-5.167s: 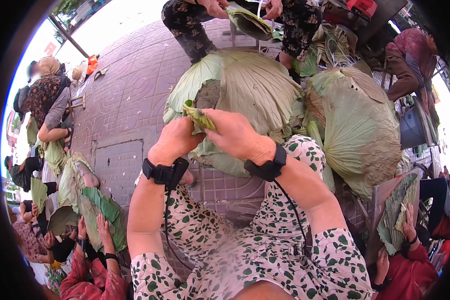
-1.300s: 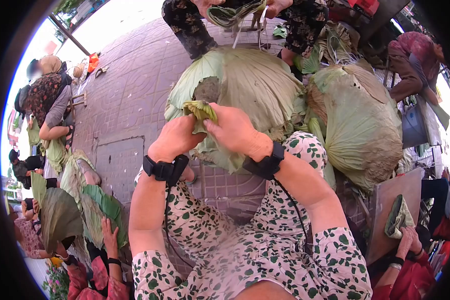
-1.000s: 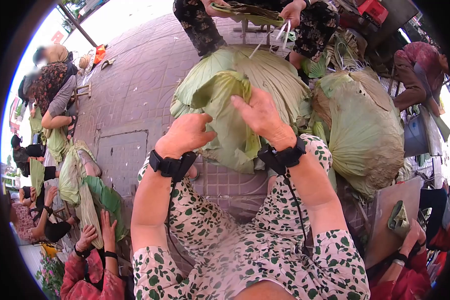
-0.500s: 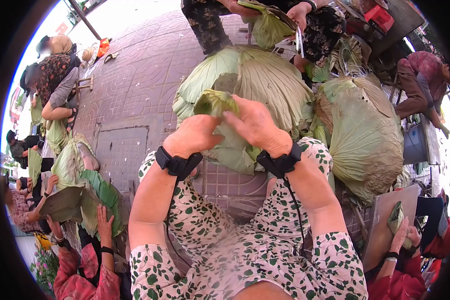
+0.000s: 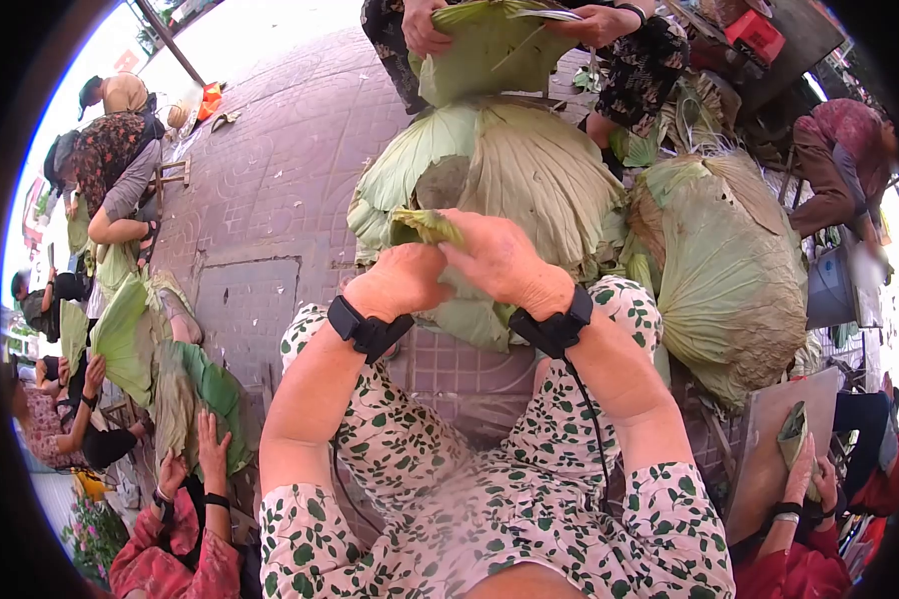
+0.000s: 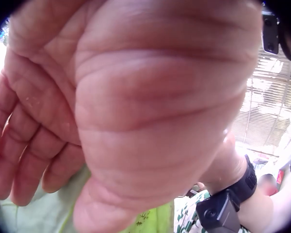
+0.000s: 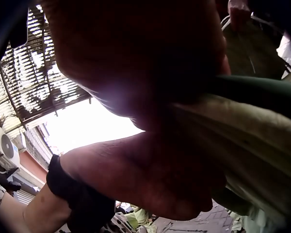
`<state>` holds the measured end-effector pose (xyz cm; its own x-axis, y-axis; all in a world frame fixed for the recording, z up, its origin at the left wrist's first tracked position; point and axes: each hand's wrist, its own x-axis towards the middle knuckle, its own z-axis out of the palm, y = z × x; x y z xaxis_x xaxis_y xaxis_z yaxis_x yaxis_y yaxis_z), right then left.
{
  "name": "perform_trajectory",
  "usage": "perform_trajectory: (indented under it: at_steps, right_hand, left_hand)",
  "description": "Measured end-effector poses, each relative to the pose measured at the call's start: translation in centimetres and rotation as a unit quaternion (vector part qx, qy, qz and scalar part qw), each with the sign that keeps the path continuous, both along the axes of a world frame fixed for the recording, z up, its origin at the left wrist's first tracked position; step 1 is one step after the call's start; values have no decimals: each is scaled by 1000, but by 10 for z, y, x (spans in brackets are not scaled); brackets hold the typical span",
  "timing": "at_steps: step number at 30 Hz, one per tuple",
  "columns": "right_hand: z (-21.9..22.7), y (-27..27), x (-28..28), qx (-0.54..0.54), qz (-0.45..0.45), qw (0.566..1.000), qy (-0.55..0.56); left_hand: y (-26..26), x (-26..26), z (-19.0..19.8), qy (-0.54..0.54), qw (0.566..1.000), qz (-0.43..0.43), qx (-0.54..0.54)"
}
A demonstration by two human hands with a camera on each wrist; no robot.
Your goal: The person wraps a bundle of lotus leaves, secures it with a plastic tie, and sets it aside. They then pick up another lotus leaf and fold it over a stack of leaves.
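Observation:
In the head view my right hand [image 5: 504,262] grips a bunched, folded yellow-green lotus leaf [image 5: 432,226] above the big leaf pile. Dark pleats of this leaf [image 7: 247,150] run out from the hand in the right wrist view. My left hand [image 5: 400,280] is close beside it, its knuckles right at the leaf's lower edge. In the left wrist view the left hand's fingers [image 6: 34,160] are loosely bent and spread, the thumb apart from them, with pale green leaf behind. A large mound of dull green lotus leaves [image 5: 529,180] stands below, between the knees.
A second leaf bundle [image 5: 729,290] stands to the right, tied with white string. Opposite, a seated person holds a wide leaf [image 5: 494,55]. Other people handle leaves at both sides, one at a board [image 5: 784,449]. Tiled paving [image 5: 270,170] lies at left.
The leaf hung loosely open a second ago and is now gathered into a tight bunch. Both hands have come together. The person opposite has spread their leaf wide.

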<state>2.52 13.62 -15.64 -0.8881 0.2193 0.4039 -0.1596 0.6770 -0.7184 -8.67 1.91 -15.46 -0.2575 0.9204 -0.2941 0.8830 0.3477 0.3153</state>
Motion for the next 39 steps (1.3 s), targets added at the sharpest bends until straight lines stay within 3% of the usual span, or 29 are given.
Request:
perform_trajectory:
  at_steps: [5, 8, 9, 11, 15, 18, 20, 22, 24, 26, 28, 29, 31, 32, 34, 36, 38, 39]
  right_hand:
    - [-1, 1, 1, 19, 5, 1000, -5]
    - [-2, 1, 1, 32, 21, 998, 48]
    - [-2, 1, 0, 17, 26, 999, 37]
    - [2, 0, 2, 10, 37, 999, 21]
    - [16, -5, 11, -57, 79, 995, -10]
    - [14, -1, 9, -116, 101, 987, -40]
    - [21, -2, 3, -225, 86, 964, -116]
    - [34, -2, -7, -179, 92, 971, -125]
    - [51, 1, -20, -125, 102, 981, -111]
    - [68, -1, -33, -164, 95, 976, -105]
    - [73, 4, -51, -249, 62, 966, 15]
    - [70, 10, -59, -249, 65, 966, 12]
    - [52, 34, -75, -379, 42, 918, 110]
    - [42, 48, -82, -381, 45, 917, 107]
    - [10, 83, -90, -452, -9, 878, 160]
    - [-49, 133, -87, -441, -158, 867, 172]
    - [-116, 174, -56, -537, -283, 793, 56]
    - [-151, 181, -36, -592, -262, 762, 18]
  left_hand:
    - [1, 11, -13, 39, 996, -73, 36]
    - [2, 36, -16, 14, 996, -90, 13]
    - [4, 43, -17, 12, 996, -86, 19]
    - [6, 54, -22, 23, 983, -182, -12]
    - [2, 65, -41, -4, 976, -219, 15]
    - [0, 64, -41, -8, 977, -212, 30]
    - [-3, 63, -40, -8, 978, -202, 48]
    - [-9, 64, -39, 29, 975, -211, 57]
    - [-12, 63, -49, 12, 972, -213, 101]
    - [-16, 62, -49, -1, 966, -216, 143]
    - [-23, 62, -45, 7, 963, -207, 170]
    - [-25, 62, -41, 5, 964, -203, 171]
    - [-24, 63, -36, -1, 976, -200, 87]
    - [-26, 62, -40, -3, 977, -195, 86]
    - [-29, 61, -49, -10, 969, -174, 173]
    - [-32, 58, -44, -17, 972, -165, 165]
    - [-36, 58, -36, -25, 974, -159, 158]
    - [-39, 56, -33, -34, 975, -147, 161]
